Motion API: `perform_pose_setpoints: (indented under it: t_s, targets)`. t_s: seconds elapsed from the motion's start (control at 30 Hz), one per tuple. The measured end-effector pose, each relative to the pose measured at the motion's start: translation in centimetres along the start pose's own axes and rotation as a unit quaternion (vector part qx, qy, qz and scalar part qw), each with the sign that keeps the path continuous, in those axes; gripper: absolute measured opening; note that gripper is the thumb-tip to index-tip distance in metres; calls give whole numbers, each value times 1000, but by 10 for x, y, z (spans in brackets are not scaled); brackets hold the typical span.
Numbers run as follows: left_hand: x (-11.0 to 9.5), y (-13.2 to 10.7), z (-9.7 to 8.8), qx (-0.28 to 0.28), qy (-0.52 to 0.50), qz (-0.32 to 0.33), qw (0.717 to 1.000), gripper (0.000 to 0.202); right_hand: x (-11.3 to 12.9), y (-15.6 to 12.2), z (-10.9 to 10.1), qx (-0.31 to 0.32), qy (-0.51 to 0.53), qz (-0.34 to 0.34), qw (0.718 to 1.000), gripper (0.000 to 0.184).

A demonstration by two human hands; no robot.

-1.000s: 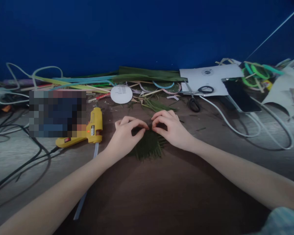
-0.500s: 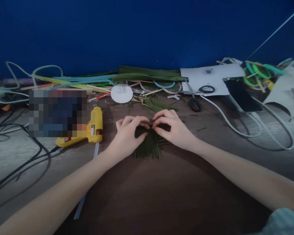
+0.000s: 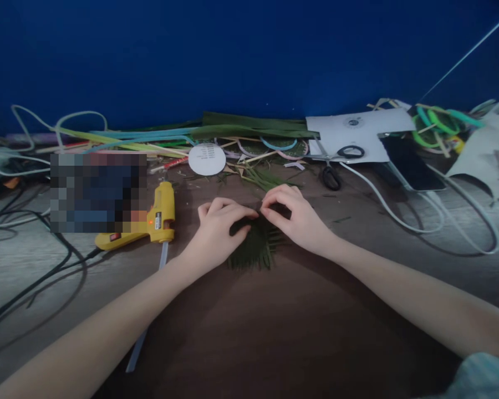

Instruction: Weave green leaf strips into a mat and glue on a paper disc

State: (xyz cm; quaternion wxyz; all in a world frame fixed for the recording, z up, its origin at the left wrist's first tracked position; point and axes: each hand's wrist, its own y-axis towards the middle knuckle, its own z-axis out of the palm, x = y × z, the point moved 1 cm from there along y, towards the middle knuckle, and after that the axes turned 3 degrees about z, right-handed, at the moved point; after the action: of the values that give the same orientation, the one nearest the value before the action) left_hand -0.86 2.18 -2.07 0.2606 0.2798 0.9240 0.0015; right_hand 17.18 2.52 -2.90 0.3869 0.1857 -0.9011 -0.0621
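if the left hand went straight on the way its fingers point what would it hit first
The left hand would probably meet the right hand first, close by in view, though depth is hard to judge.

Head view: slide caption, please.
Left hand and right hand at a fringed green piece, yellow glue gun at left.

The work surface is a brown, wood-grained table (image 3: 249,332). Left side: a yellow glue gun (image 3: 163,208) lies flat, a translucent glue stick (image 3: 137,347) projecting from its near end; a black cable (image 3: 59,271) runs further left. Centre: a fringed green piece (image 3: 251,254) (partly covered). Far side: green leaf scraps (image 3: 270,177), a white sheet (image 3: 361,130) and scissors (image 3: 326,159), one handle loop on the table, the other on the sheet. Right side: a white cable (image 3: 399,224) lies in curves.
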Motion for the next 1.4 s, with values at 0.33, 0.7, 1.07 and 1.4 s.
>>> perform_pose_setpoints:
  t_s: [0.33, 0.7, 1.07, 1.4]
  targets:
    - [0, -1, 0, -23, -24, 0, 999, 29, 0, 2, 2, 11, -39, 17, 999, 8]
    - [-1, -2, -1, -12, 12, 20, 1000, 22, -1, 2, 2, 5, -35, 11, 999, 7]
    - [-1, -3, 2, -29, 44, 39, 998, 18, -1, -1, 4, -20, -48, -2, 999, 9]
    - [-1, -3, 1, -25, 39, 45, 998, 17, -1, -2, 1, -19, -25, -4, 999, 12]
